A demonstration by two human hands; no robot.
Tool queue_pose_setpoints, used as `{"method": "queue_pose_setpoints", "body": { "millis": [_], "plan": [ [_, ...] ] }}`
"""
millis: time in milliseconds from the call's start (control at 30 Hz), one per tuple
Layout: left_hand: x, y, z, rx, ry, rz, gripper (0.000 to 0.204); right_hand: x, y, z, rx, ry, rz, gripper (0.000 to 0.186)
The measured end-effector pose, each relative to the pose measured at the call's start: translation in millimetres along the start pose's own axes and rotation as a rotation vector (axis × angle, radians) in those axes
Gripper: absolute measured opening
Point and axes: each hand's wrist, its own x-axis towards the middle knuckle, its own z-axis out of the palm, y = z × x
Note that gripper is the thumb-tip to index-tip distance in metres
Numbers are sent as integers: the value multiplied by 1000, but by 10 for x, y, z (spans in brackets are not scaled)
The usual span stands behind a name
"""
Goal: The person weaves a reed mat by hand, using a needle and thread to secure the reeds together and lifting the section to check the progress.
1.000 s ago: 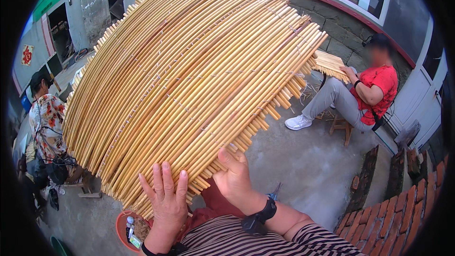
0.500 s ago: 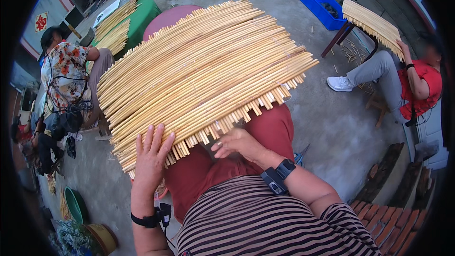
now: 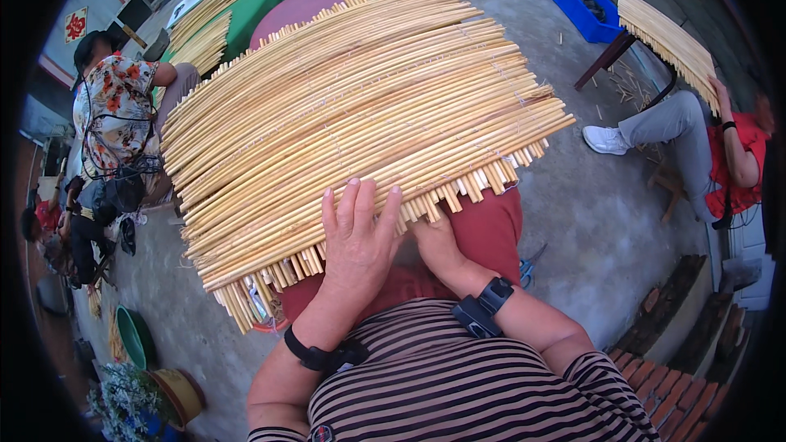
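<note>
The left hand (image 3: 360, 233) is open, its fingers stretched out on top of the near edge of the stick mat (image 3: 360, 123). The right hand (image 3: 438, 245) goes under this same edge; its fingers are hidden by the mat, so I cannot tell if they grip. The mat lies over the dark red trousers (image 3: 495, 225), covering most of the lap. Below its left corner, only a piece of a reddish basin (image 3: 270, 326) shows. Right of the mat, a blue tool (image 3: 532, 265) on the ground is too small to make out surely. Beyond the far edge, a pink round top (image 3: 307, 4) is partly covered. Farther right of the mat, a co-worker in red (image 3: 737, 160) is cut by the dark rim.
</note>
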Motion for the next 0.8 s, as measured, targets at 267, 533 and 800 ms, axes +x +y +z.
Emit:
{"method": "queue_pose_setpoints", "body": {
  "millis": [267,533,800],
  "plan": [
    [-46,-120,-161,21,154,124,49,-13,-184,-145,-265,-169,-175,21],
    [-32,-162,-157,-45,154,102,47,106,-225,-243,-141,-337,25,24],
    [-23,-170,-108,-135,221,87,50,118,-199,-339,-201,-396,98,25]
  ]
}}
